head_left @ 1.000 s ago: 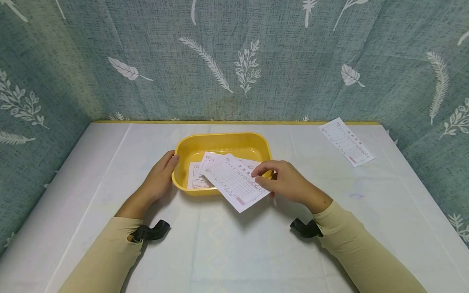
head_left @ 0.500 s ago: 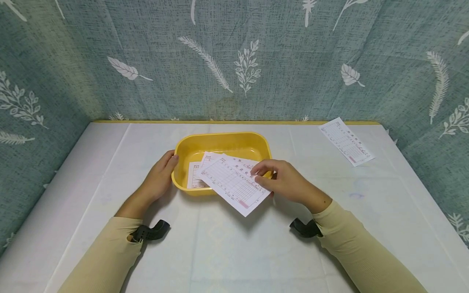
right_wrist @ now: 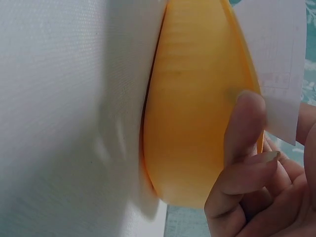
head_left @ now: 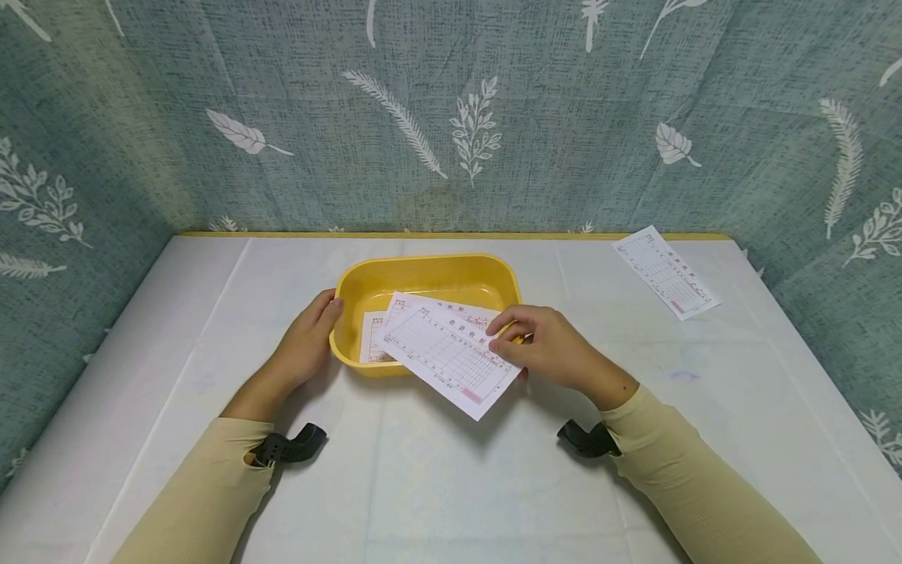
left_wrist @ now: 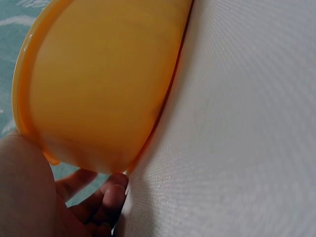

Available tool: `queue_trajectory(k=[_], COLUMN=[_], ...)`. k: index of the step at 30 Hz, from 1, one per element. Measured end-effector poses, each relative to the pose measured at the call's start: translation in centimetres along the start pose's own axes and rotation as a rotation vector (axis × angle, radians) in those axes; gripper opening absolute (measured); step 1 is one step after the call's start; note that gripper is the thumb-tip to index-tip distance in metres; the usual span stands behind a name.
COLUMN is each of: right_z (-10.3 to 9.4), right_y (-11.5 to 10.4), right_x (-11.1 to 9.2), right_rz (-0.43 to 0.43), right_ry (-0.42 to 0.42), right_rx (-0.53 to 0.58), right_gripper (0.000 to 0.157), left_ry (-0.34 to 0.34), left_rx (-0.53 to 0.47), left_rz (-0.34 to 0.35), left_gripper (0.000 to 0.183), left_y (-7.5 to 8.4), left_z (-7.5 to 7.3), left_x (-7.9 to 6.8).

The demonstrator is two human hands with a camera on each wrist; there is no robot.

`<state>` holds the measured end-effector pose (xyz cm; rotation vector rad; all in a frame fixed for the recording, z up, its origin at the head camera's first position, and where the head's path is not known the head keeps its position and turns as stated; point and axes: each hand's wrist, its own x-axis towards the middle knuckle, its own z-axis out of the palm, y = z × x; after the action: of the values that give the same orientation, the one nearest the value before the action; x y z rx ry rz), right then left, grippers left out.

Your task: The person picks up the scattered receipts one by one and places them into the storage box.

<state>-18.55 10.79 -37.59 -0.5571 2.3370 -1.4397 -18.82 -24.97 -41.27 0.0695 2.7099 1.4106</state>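
A yellow plastic basin (head_left: pixel 423 270) stands on the white-covered table. My left hand (head_left: pixel 303 337) holds its left end, the thumb on the rim and the fingers against the outside wall. Over the basin's front right corner, my right hand (head_left: pixel 543 345) pinches a printed paper slip (head_left: pixel 451 360) with a ruled grid. That slip lies slanted across the front rim, its lower corner sticking out past the basin. Beneath it, more printed slips (head_left: pixel 373 337) lie in the basin, partly covered. In the right wrist view, some right fingers (right_wrist: pixel 247 118) are against the basin's outer wall.
Another printed slip (head_left: pixel 665 274) lies by itself at the table's back right, near the yellow back edge. A green leaf-patterned cloth (head_left: pixel 423 102) hangs behind and at both sides. White cloth (head_left: pixel 423 486) covers the table.
The slip in my right hand has turned and slid slightly, its lower corner moving right and toward me. More of the slip beneath shows. My left hand and the basin have not moved.
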Motion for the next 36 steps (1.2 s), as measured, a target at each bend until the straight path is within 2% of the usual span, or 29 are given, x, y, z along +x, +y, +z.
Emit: queue_trajectory(k=[3,7,12,28,36], right_z=[0.0,0.1,0.1,-0.4,-0.8], right_y=[0.0,0.0,-0.2,0.3,0.8], right_x=[-0.1,0.0,0.2,0.9,1.3], right_rz=[-0.012,-0.030,-0.031,-0.060,-0.043], right_ry=[0.013,0.045,0.094,0.310,0.340], right_rx=[-0.019,-0.108,-0.179,-0.139,-0.131], right_gripper=[0.014,0.010,0.014,0.013,0.014], left_ry=[0.001,0.002,0.001,0.006,-0.017], left_rx=[-0.003,-0.011,0.000,0.009,0.004], left_rz=[0.004,0.008,0.005,0.010,-0.026], left_gripper=[0.057,0.057,0.057,0.057,0.059], left_y=[0.0,-0.1,-0.1,-0.1,0.0], left_z=[0.0,0.1,0.0,0.0,0.1], left_x=[0.0,0.0,-0.1,0.1,-0.1])
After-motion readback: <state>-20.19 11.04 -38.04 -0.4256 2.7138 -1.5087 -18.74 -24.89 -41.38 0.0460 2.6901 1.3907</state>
